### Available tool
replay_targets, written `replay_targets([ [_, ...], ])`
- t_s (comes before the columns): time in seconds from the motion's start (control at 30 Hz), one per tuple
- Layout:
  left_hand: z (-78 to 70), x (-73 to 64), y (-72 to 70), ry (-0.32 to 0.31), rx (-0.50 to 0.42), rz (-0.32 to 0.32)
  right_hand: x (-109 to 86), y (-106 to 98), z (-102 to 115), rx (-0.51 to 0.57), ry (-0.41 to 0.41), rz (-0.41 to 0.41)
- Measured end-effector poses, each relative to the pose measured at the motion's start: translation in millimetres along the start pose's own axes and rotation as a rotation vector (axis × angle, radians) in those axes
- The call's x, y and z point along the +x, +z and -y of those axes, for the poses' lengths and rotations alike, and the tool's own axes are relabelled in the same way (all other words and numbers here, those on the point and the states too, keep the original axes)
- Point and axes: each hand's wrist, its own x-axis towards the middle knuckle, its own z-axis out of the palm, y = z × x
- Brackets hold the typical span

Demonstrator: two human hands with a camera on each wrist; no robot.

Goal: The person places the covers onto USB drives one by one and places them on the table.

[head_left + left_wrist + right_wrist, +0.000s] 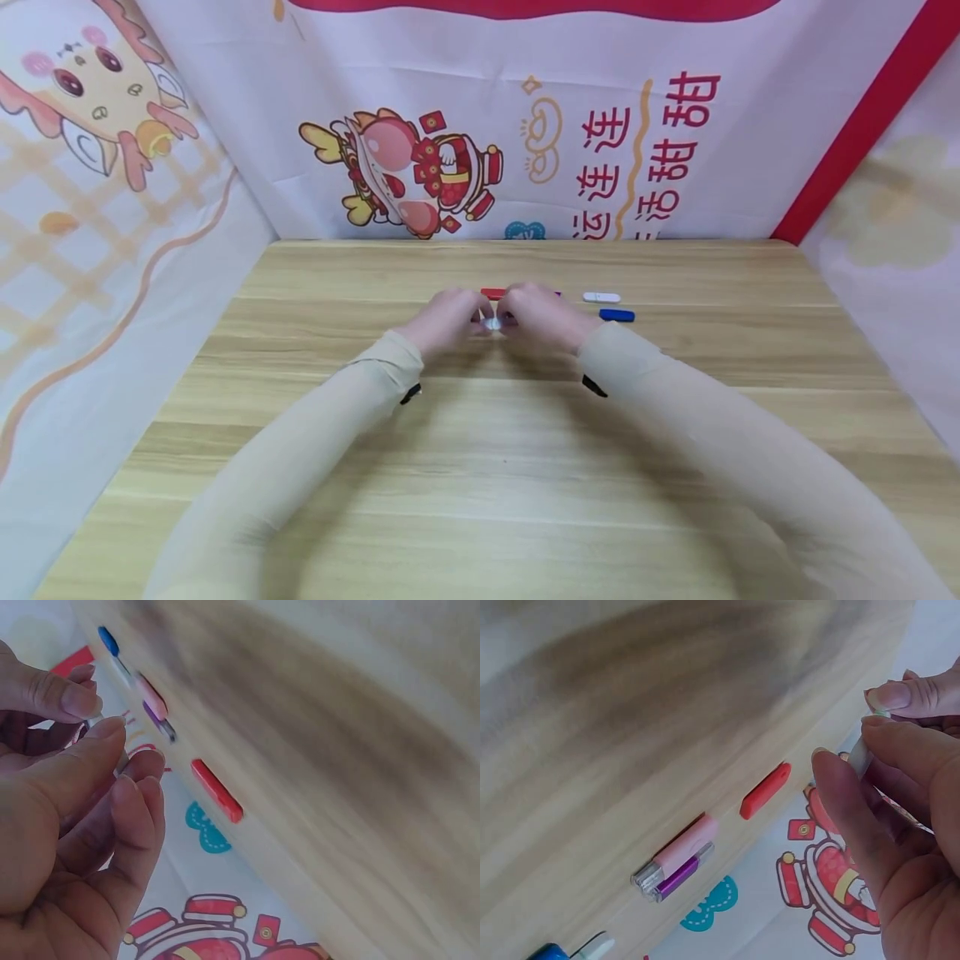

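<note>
Both hands meet over the far middle of the table, each pinching a small white stick. My left hand has thumb and fingertips at its left end. From the right, my right hand grips the other end with thumb and curled fingers. In the right wrist view, the white stick shows between the right fingers, with a pale green tip by the left fingertips. Fingers cover most of it, and its exact kind cannot be told. Just beyond the hands lies a red stick.
A pink stick with a clear end lies beside a purple and silver one. Right of the hands are a white capped stick and a blue one. A printed cloth hangs behind the wooden table.
</note>
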Motion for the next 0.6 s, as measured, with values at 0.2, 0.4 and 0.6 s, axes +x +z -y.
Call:
replay_targets([
  [0.2, 7.0, 12.0, -4.8, -0.031, -0.017, 0.001, 16.1, -2.2, -7.9, -0.008, 0.018, -0.005],
  [0.4, 12.7, 22.0, -8.2, -0.086, -0.037, 0.014, 29.9, -3.7, -16.3, 0.028, 0.042, 0.010],
  [0.6, 20.4, 32.6, -7.9, -0.073, 0.010, -0.005, 38.4, -3.7, -24.6, 0.008, 0.027, 0.002],
])
